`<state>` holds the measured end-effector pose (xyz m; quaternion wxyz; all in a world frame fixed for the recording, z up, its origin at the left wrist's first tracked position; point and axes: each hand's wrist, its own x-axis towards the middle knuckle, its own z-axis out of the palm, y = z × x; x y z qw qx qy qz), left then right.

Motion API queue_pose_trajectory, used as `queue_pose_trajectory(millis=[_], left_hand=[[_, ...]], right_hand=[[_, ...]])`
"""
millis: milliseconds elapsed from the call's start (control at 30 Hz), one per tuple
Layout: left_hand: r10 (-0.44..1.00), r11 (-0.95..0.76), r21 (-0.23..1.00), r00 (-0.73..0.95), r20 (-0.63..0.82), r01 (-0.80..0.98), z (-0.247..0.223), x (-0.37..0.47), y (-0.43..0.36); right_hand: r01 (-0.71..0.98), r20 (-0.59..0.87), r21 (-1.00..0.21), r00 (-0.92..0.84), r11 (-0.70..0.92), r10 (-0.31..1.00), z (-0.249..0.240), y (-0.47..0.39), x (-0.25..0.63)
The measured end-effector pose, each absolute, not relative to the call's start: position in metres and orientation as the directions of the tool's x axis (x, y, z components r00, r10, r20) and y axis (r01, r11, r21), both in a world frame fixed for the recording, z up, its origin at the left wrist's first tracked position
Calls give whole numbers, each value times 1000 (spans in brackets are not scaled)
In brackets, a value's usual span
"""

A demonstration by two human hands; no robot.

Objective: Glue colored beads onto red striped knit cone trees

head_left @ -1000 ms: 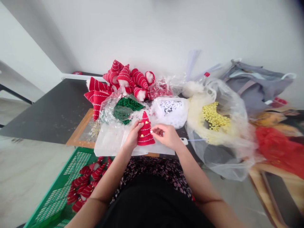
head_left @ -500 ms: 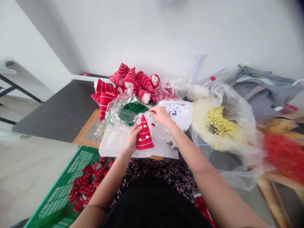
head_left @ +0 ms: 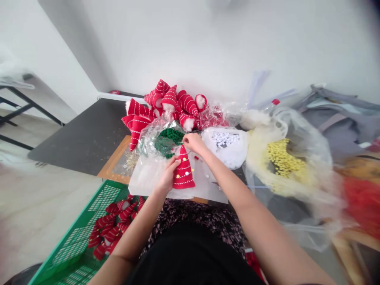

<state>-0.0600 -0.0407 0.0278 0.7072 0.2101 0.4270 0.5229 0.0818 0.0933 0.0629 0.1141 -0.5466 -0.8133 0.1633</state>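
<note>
My left hand (head_left: 170, 174) grips the left edge of a red felt cone (head_left: 183, 179) with white stitched stripes and small yellow and white pompoms on it. The cone's tip points away from me, over a white sheet (head_left: 148, 176). My right hand (head_left: 193, 143) is just above the tip, thumb and fingers pinched together; whatever is between them is too small to make out. Beside it lies a clear bag of green pompoms (head_left: 168, 138). To its right is a white bag of white pompoms (head_left: 227, 139). A few loose pompoms dot the sheet.
Stuffed red cones (head_left: 169, 99) are heaped against the wall. A green crate (head_left: 68, 237) at lower left holds more red cones. At right, a large plastic bag holds yellow pompoms (head_left: 283, 158). A wooden-framed board (head_left: 114, 166) lies under the sheet's left side.
My right hand has moved slightly closer to the cone's tip, beside the green pompoms. The whole view has shifted a little; my left hand keeps its grip on the cone.
</note>
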Motion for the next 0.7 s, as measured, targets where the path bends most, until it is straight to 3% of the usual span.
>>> queue_pose_trajectory(millis=[67,133,233,300,400,700], left_hand=[[916,371,735,96,-389,-567,28,-59,-40],[917,371,732,101,-386,-572,29,-58,-40],[921,363,732,104,-374,-576,28,-58,-40],[925,356,736,106,-364,-576,26,-59,-40],[931,341,736,102,-350,-584,25,-58,-39],[931,337,722,103,-349,-605,23,-62,-38]], right_hand=[[825,24,-441,-382,353,924,68,85,94],[740,50,-576,-393,348,918,73,72,108],[452,110,-838,-405,304,907,77,43,128],[298,141,-913,-407,277,902,77,21,136],[236,166,-931,-409,280,897,76,-4,136],[298,204,-882,-454,364,867,75,-7,132]])
